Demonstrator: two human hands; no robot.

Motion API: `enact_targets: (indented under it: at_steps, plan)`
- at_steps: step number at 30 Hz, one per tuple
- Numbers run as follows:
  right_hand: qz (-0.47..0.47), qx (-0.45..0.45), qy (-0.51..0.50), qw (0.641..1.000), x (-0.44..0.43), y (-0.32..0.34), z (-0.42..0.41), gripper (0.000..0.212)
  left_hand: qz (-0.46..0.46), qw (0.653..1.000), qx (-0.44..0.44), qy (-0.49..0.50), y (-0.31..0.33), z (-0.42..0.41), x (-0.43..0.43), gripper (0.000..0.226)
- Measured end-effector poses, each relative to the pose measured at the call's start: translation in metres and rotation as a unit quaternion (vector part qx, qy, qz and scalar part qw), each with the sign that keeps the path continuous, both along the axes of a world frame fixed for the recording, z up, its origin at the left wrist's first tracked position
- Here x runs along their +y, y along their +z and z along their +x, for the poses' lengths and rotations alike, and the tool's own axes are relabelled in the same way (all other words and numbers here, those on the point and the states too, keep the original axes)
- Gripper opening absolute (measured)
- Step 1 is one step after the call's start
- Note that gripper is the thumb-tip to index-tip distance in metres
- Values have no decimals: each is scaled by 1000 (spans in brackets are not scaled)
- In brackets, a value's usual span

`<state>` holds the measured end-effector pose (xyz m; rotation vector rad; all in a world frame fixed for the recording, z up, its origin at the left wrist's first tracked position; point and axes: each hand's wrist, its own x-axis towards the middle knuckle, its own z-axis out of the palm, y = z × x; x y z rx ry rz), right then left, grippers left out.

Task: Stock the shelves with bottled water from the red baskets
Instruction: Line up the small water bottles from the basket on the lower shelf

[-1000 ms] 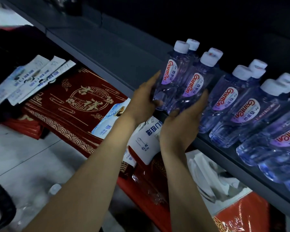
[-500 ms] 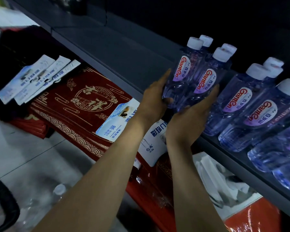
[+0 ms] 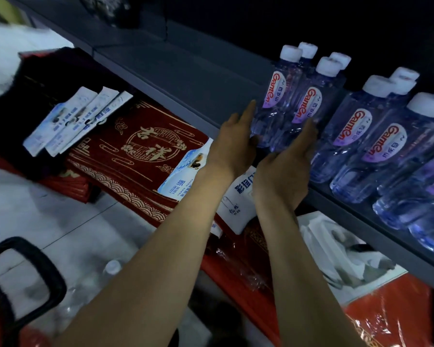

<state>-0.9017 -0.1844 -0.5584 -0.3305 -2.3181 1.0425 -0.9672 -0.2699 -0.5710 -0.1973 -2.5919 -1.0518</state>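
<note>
Meanwhile, left hand [image 3: 232, 144] and right hand [image 3: 290, 166], fingers spread flat, steady a bottle cluster [image 3: 290, 101] standing on the grey shelf [image 3: 186, 73]; best nudged flush against neighbouring bottles [image 3: 366, 136] without toppling any

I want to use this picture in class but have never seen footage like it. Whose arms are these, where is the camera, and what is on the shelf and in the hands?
The camera is worn on a person's head, looking forward and down, so the two bare arms are that person's own. The left hand and right hand are opened against the lower part of a cluster of four water bottles standing near the front edge of a dark shelf. Fingers are spread, not wrapped round. More bottles stand to the right. Below lie a red patterned mat and white packets.
</note>
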Motion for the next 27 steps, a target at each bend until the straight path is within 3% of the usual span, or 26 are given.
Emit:
enact_targets:
  at_steps: [5, 12, 17, 22, 27]
  plan:
    - [81, -61, 69, 993, -16, 2, 24, 64, -175, 982, 28, 62, 15, 56, -29, 71]
    - [70, -16, 209, 975, -91, 31, 75, 50, -266, 948, 0, 178, 25, 163, -120, 68]
    - [78, 8, 320, 944, -154, 45, 127, 47, -332, 901, -33, 276, 34, 255, -209, 57]
    - [159, 52, 442, 881, -210, 45, 180, 40, -315, 872, -97, 363, 32, 353, -286, 51]
    - [235, 13, 564, 792, -277, 26, 225, 36, -300, 838, -194, 413, 5, 433, -358, 48]
